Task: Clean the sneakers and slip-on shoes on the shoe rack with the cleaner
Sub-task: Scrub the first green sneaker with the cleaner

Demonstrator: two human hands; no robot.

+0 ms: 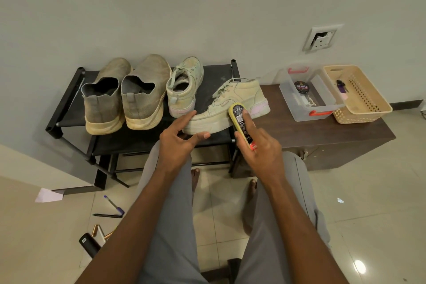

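Sneaker (227,107) lies centre frame on the shoe rack (147,138), light but floppy; steady its stiff sole with your spread left hand (178,137) while your right hand (258,143) grips the cleaner (241,125).

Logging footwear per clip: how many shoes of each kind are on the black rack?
Grey knit slip-on shoes: 2
Pale green lace-up sneakers: 2
Total: 4
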